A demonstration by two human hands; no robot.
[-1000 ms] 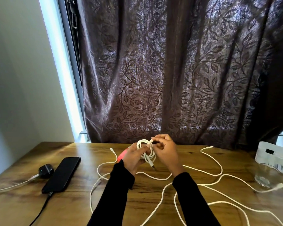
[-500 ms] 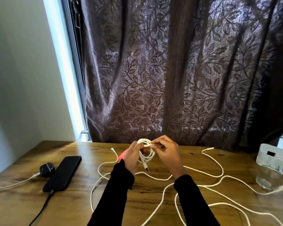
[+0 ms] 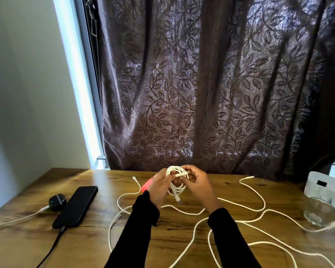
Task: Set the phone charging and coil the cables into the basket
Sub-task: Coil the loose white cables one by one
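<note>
Head view, single wide-angle camera. Position: above the near edge of the wooden table [image 3: 240,190], facing forward and slightly down toward the far edge and the curtain [image 3: 211,84] behind it. Range: close; both sleeves enter from the bottom edge. No second view.

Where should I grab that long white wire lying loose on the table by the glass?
Probably best at the plug end of the loose white cable beside the clear drinking glass, coming from above. It lies flat on the wooden table, its stiff plug gives fingers something firm to pinch, and coiling could start from that free tip.
</note>
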